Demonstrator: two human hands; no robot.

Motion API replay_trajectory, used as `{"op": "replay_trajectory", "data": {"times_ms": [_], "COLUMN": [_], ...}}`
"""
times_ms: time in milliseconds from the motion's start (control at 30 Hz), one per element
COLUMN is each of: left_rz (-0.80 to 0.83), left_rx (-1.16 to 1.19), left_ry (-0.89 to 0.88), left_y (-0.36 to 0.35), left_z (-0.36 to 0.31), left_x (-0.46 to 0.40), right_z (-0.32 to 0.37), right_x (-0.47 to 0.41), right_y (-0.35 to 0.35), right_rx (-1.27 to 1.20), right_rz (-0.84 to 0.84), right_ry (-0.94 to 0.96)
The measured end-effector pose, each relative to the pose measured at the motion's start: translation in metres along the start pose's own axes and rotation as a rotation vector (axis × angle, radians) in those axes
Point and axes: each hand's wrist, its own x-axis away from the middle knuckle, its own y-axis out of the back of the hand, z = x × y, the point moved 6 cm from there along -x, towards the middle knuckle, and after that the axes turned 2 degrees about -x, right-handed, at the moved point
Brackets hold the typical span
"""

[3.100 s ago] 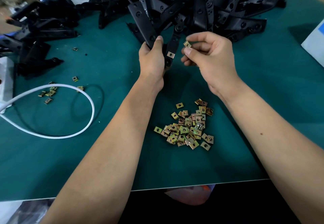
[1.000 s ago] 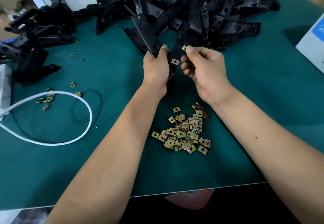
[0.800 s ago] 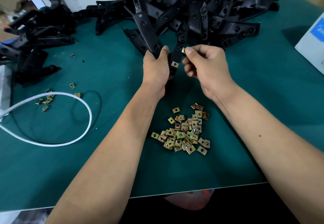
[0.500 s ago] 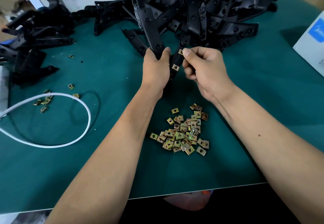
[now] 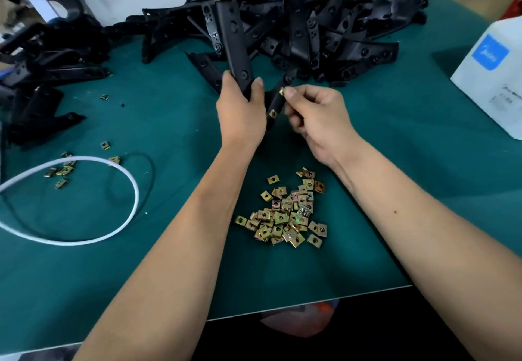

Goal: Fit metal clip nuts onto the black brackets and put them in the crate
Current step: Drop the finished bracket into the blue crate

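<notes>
My left hand (image 5: 241, 112) grips a black bracket (image 5: 234, 44) that stands nearly upright above the green mat. A shorter arm of that bracket (image 5: 278, 101) hangs between my hands and carries one brass clip nut (image 5: 273, 113) near its lower end. My right hand (image 5: 316, 115) pinches a second clip nut (image 5: 282, 90) between thumb and forefinger, pressed against the arm's upper edge. A heap of loose clip nuts (image 5: 285, 214) lies on the mat near me, between my forearms. A large pile of black brackets (image 5: 324, 27) fills the far side of the table.
More black brackets (image 5: 42, 78) lie at the far left. A white cable loop (image 5: 93, 233) and a few stray clip nuts (image 5: 60, 171) sit at the left. A white box with a blue logo (image 5: 491, 78) stands at the right edge. No crate is in view.
The held bracket has swung more upright in my left hand. My right hand has brought the clip nut from open air onto the bracket arm's upper edge.
</notes>
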Motion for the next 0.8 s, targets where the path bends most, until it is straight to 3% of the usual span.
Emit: {"op": "replay_trajectory", "data": {"times_ms": [167,267,433,533,633,733,800], "left_rz": [-0.098,-0.093,0.03,0.214,0.516,0.858,1.062], "left_rx": [-0.015,0.014,-0.009,-0.058,0.073,0.086,0.021], "left_ry": [-0.208,-0.296,-0.521,-0.644,-0.661,-0.646,-0.608], "left_y": [0.002,-0.021,-0.093,-0.157,-0.215,-0.271,-0.301], "left_z": [-0.031,-0.065,-0.141,-0.185,-0.218,-0.227,-0.213], "left_x": [0.019,0.043,0.103,0.159,0.225,0.301,0.354], "right_z": [0.008,0.031,0.068,0.08,0.08,0.054,0.023], "right_x": [0.01,0.024,0.058,0.096,0.152,0.21,0.251], "right_y": [0.01,0.041,0.134,0.224,0.312,0.379,0.416], "right_rx": [-0.039,-0.006,-0.058,-0.172,-0.332,-0.696,-0.786], "right_rz": [-0.117,-0.196,-0.376,-0.569,-0.71,-0.673,-0.716], "right_ry": [-0.056,0.022,0.113,0.165,0.26,0.302,0.259]}}
